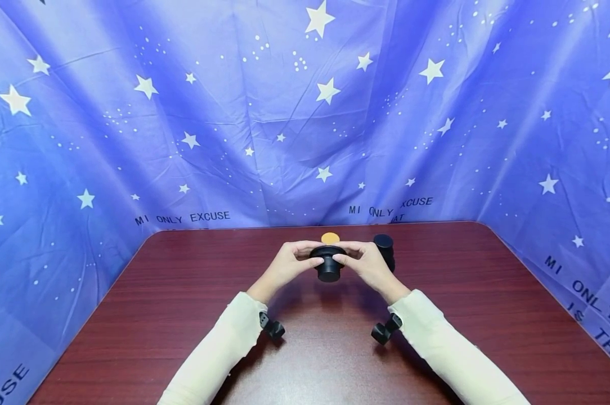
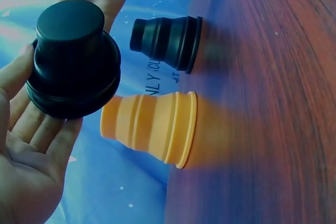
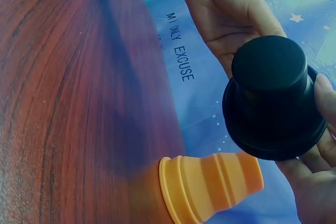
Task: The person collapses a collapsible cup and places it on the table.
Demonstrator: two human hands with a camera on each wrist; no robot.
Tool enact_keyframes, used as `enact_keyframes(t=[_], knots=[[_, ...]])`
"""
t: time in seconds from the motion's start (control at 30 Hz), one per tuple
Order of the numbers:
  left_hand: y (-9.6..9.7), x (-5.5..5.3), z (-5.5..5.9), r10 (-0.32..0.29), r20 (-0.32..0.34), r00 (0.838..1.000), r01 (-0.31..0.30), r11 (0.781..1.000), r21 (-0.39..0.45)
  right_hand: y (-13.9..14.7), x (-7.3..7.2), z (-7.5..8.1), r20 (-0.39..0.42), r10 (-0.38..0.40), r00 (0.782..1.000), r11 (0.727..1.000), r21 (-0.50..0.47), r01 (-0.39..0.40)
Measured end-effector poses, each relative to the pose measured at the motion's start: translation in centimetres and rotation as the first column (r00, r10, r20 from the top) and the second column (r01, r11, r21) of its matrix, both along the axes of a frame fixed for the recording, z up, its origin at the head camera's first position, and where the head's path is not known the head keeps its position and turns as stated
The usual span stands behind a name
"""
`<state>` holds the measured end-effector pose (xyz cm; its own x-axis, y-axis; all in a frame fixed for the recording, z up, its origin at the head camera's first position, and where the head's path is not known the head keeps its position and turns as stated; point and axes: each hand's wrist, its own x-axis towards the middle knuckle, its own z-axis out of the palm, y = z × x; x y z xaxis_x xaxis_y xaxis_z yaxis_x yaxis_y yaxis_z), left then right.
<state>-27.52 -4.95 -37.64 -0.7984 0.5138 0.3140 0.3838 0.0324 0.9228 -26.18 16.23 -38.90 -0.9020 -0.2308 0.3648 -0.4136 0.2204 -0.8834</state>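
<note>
Both hands hold one black collapsible cup (image 1: 328, 271) between them, raised above the table. Its narrow end points down toward the person, and part of its wall is folded into the wide rim. My left hand (image 1: 287, 264) grips the rim from the left, thumb on the near side and fingers on the far side. From the right, my right hand (image 1: 369, 265) grips it the same way. Beyond the hands, an orange collapsible cup (image 2: 152, 124) stands extended on its wide rim. A second black collapsible cup (image 2: 165, 43) stands likewise, behind the right hand in the head view.
The brown wood-grain table (image 1: 183, 281) reaches back to a blue curtain (image 1: 264, 112) with white stars and printed words. Each wrist carries a small black camera mount, the left one (image 1: 273, 326) and the right one (image 1: 384, 329), close above the tabletop.
</note>
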Motion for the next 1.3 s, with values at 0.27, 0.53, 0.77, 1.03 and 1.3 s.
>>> enact_keyframes(t=[0.27, 0.53, 0.77, 1.03, 1.3], knots=[[0.0, -0.1, -0.2, 0.033, 0.029, 0.999, -0.033, 0.999, -0.008, -0.6, 1.7, 2.1, 0.0, 0.021, 1.0, 0.997, 0.068, -0.021], [0.1, -0.2, -0.5, 0.056, 0.048, 0.997, -0.059, 0.996, 0.066, 0.3, -0.1, -0.4, 0.024, 0.033, 0.999, 0.997, 0.072, -0.035], [0.5, -0.2, -0.6, 0.06, 0.036, 0.998, -0.062, 0.996, 0.071, 0.3, -0.6, -1.2, -0.001, 0.03, 1.0, 0.999, 0.04, -0.03], [0.6, -0.3, -0.7, 0.071, 0.003, 0.997, -0.071, 0.995, 0.063, -0.1, -0.2, -0.7, -0.031, 0.034, 0.999, 0.999, 0.042, -0.033], [0.9, -0.1, -0.6, 0.112, -0.017, 0.994, -0.11, 0.991, 0.081, -0.9, 1.4, 1.2, -0.107, -0.025, 0.994, 0.997, 0.076, 0.033]])
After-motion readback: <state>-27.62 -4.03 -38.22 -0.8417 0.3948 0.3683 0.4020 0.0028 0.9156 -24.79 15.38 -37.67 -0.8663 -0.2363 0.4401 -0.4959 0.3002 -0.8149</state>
